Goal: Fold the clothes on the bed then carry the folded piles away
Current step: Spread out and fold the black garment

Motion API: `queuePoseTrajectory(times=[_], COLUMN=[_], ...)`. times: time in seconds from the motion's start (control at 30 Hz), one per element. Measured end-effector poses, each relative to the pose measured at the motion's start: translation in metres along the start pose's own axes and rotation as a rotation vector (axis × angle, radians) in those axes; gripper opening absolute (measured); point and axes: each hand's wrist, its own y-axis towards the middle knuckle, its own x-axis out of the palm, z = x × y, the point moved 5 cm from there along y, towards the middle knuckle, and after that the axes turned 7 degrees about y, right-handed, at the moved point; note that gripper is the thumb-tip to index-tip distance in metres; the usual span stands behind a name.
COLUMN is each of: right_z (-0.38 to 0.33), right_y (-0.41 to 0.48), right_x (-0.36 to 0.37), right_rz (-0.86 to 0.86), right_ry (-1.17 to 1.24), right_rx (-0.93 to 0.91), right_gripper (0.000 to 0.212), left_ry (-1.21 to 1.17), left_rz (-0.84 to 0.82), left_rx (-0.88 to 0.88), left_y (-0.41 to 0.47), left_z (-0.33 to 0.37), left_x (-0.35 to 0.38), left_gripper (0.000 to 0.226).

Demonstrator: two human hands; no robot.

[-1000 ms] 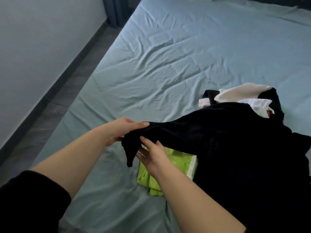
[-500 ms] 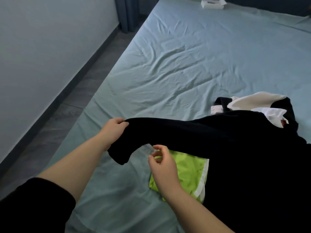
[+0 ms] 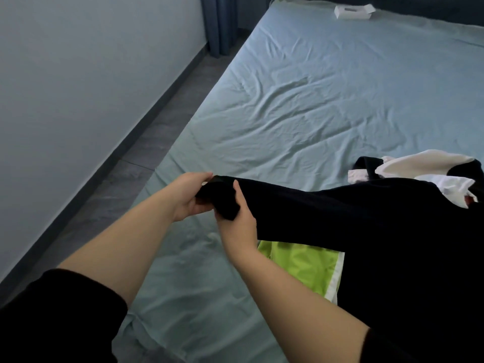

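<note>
We're gripping the black garment's sleeve end point(image 3: 222, 199) with left hand point(image 3: 190, 196) and right hand point(image 3: 239, 224), above the bed point(image 3: 301, 100).

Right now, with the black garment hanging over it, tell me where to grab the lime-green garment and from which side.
Grip the lime-green garment at its bare near-left edge, coming from the left. It lies flat on the bed, and the black garment hangs over its far and right parts, so that edge is likely easiest to pinch.

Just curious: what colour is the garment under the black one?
The garment is lime green, white-edged; head view.
</note>
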Motion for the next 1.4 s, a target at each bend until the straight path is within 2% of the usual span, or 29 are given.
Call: queuePoseTrajectory(times=[0.07,0.1,0.2,0.23,0.3,0.4,0.47,0.53,0.63,0.73,0.87,1.0,1.13,1.3,1.4], right_z=[0.006,0.010,0.030,0.034,0.041,0.052,0.060,0.072,0.090,0.112,0.154,0.224,0.303,0.349,0.341], right_y=[0.006,0.007,0.011,0.012,0.017,0.021,0.022,0.023,0.021,0.018,0.011,-0.004,-0.008,0.005,0.013], right_x=[-0.008,-0.013,-0.032,-0.042,-0.068,-0.116,-0.156,-0.204,-0.286,-0.377,-0.490,-0.574,-0.618,-0.634,-0.646], right_rz=[0.022,0.027,0.080,0.092,0.108,0.114,0.101,0.114,0.168,0.248,0.351,0.491,0.507,0.446,0.455], right_ry=[0.161,0.256,0.567,0.631,0.741,0.850,0.884,0.877,0.820,0.747,0.695,0.642,0.580,0.508,0.359], right_rx=[0.068,0.143,0.507,0.575,0.611,0.596,0.581,0.550,0.487,0.446,0.391,0.469,0.565,0.646,0.533], right_gripper=[0.033,0.027,0.049,0.053,0.045,0.020,0.017,0.021,0.026,0.049,0.072,0.061,0.032,0.035,0.030], left_ry=[-0.054,-0.048,0.083,0.130,0.271,0.595,0.760,0.855,0.968,1.088,1.215,1.416,1.589,1.672,1.655], left_rz=[-0.052,-0.059,0.030,0.059,0.064,0.012,0.023,0.092,0.186,0.263,0.218,0.112,0.077,0.091,0.119], left_rx=[0.036,0.059,0.124,0.134,0.164,0.240,0.285,0.361,0.515,0.612,0.729,0.747,0.671,0.587,0.602], left_y=[-0.005,-0.008,-0.012,-0.013,-0.011,-0.004,0.001,0.005,0.008,0.010,0.015,0.033,0.066,0.084,0.077], left_z=[-0.004,-0.006,-0.019,-0.027,-0.049,-0.084,-0.101,-0.110,-0.111,-0.108,-0.111,-0.139,-0.171,-0.193,-0.192], left_x=[0.003,0.004,0.014,0.023,0.049,0.107,0.154,0.207,0.293,0.376,0.477,0.549,0.575,0.581,0.588], left_gripper=[0.024,0.026,0.030,0.032,0.047,0.086,0.110,0.120,0.109,0.086,0.075,0.077,0.086,0.074,0.073])
